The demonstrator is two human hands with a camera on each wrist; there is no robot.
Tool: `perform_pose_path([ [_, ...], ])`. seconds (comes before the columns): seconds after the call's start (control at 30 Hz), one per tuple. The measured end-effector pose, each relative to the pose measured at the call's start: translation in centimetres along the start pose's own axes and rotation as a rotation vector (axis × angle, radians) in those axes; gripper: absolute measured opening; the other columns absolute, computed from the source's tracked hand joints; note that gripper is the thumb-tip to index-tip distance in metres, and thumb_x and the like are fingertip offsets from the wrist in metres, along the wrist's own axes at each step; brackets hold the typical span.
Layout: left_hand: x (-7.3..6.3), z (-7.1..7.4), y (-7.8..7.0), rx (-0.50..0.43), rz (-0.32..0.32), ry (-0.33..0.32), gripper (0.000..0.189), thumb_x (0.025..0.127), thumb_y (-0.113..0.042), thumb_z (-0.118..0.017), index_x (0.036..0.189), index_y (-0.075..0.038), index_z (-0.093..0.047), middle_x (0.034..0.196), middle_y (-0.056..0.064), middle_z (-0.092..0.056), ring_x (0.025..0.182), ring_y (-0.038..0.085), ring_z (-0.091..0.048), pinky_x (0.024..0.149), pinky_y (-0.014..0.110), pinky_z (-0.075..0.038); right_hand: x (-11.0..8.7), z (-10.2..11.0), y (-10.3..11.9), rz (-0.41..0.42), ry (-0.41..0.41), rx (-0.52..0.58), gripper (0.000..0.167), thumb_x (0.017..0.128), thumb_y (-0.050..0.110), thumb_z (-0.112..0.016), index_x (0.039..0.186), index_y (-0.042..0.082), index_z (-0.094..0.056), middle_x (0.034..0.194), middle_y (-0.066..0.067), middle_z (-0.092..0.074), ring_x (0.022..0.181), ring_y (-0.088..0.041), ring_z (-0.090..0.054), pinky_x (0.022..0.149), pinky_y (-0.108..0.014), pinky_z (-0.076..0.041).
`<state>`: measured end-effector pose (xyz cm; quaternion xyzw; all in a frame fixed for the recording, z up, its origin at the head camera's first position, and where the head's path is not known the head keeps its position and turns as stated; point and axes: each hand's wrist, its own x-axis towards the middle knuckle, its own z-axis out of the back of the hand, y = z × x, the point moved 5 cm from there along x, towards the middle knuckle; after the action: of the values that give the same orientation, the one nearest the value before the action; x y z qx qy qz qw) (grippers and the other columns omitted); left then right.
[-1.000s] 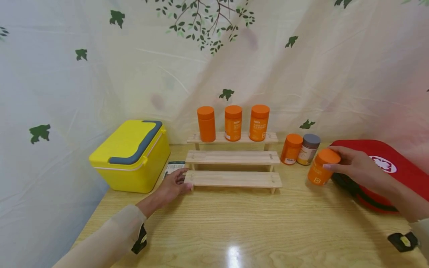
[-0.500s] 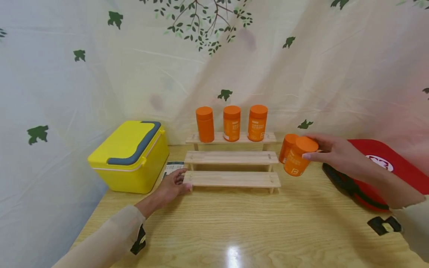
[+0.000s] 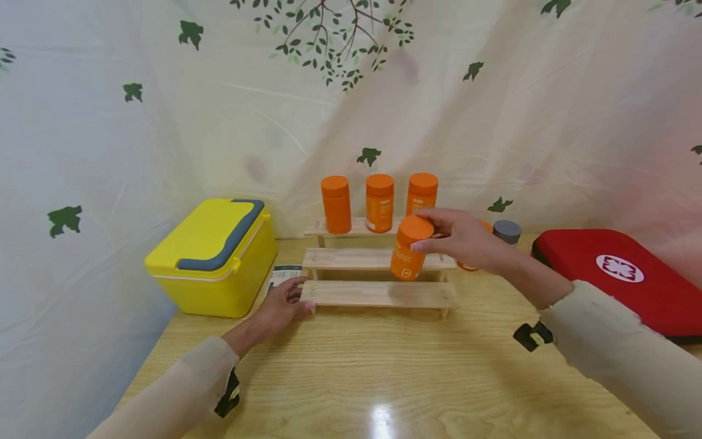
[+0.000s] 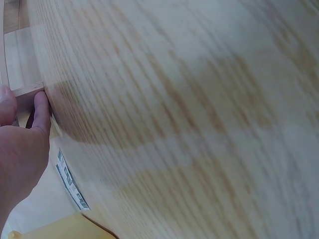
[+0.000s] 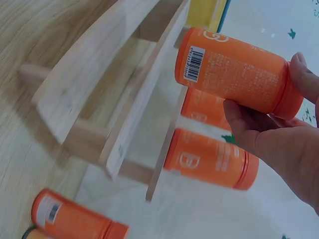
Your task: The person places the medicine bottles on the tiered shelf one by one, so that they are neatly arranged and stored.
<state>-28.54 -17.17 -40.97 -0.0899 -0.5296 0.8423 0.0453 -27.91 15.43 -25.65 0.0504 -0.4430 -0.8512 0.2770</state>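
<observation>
In the head view my right hand [image 3: 466,241] holds an orange bottle [image 3: 408,256] by its lid, in front of the middle step of a three-step wooden rack [image 3: 378,294]. The right wrist view shows the bottle's barcode label [image 5: 194,63] and the fingers round its lid end. Three more orange bottles stand on the top step: one on the left [image 3: 336,205], one in the middle [image 3: 379,203], and one on the right [image 3: 423,189], partly hidden. My left hand [image 3: 282,305] grips the left end of the lowest step, thumb in front; the left wrist view [image 4: 22,154] agrees.
A yellow box [image 3: 219,256] with a blue-grey handle stands at left, a printed card [image 3: 283,275] beside it. Right of the rack are a grey-lidded bottle [image 3: 507,231] and an orange bottle [image 5: 75,216], mostly hidden in the head view. A red case [image 3: 620,274] lies at far right.
My right hand has carried the orange bottle leftwards from beside the red case, past the two bottles, to the rack. The left hand has stayed on the rack.
</observation>
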Motion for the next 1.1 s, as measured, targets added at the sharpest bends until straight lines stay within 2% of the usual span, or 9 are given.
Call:
perform_pose_path([
  [0.1, 0.0, 0.0, 0.0, 0.007, 0.005, -0.007, 0.060, 0.091, -0.005, -0.064, 0.145, -0.003, -0.038, 0.126, 0.018, -0.060, 0.110, 0.025, -0.058, 0.098, 0.041, -0.047, 1.5, -1.1, 0.5, 0.005, -0.003, 0.029, 0.058, 0.090, 0.025, -0.069, 0.141, 0.008, -0.046, 0.131, -0.011, -0.057, 0.115, -0.027, -0.058, 0.094, -0.044, -0.049],
  [0.33, 0.0, 0.1, 0.1, 0.013, 0.015, -0.009, 0.060, 0.091, -0.007, -0.064, 0.145, -0.005, -0.039, 0.127, 0.017, -0.060, 0.110, 0.025, -0.058, 0.100, 0.043, -0.045, 4.9, -3.4, 1.9, 0.030, -0.032, 0.112, 0.049, 0.089, 0.020, -0.071, 0.133, 0.009, -0.054, 0.121, -0.008, -0.060, 0.104, -0.024, -0.058, 0.089, -0.039, -0.050],
  [0.57, -0.1, 0.0, -0.2, 0.026, 0.001, 0.010, 0.060, 0.091, -0.007, -0.064, 0.145, -0.004, -0.038, 0.127, 0.018, -0.059, 0.108, 0.025, -0.058, 0.098, 0.043, -0.046, 7.7, -5.7, 2.4, 0.016, -0.047, 0.132, 0.042, 0.088, 0.020, -0.072, 0.126, 0.010, -0.059, 0.114, -0.005, -0.061, 0.099, -0.022, -0.057, 0.087, -0.035, -0.051],
  [0.83, -0.1, 0.1, -0.2, 0.025, 0.011, 0.010, 0.059, 0.091, -0.009, -0.064, 0.145, -0.006, -0.039, 0.127, 0.017, -0.059, 0.107, 0.025, -0.056, 0.099, 0.043, -0.045, 9.6, -7.0, 2.4, -0.016, -0.080, 0.083, 0.041, 0.087, 0.023, -0.073, 0.123, 0.010, -0.059, 0.110, -0.004, -0.061, 0.097, -0.021, -0.055, 0.086, -0.033, -0.050],
  [1.1, -0.1, 0.2, -0.1, 0.034, 0.031, 0.008, 0.059, 0.091, -0.011, -0.064, 0.145, -0.008, -0.039, 0.129, 0.016, -0.058, 0.111, 0.026, -0.054, 0.102, 0.047, -0.042, 10.6, -8.2, 2.5, -0.048, -0.072, 0.073, 0.044, 0.087, 0.022, -0.073, 0.126, 0.009, -0.058, 0.112, -0.004, -0.062, 0.097, -0.021, -0.057, 0.087, -0.033, -0.050],
])
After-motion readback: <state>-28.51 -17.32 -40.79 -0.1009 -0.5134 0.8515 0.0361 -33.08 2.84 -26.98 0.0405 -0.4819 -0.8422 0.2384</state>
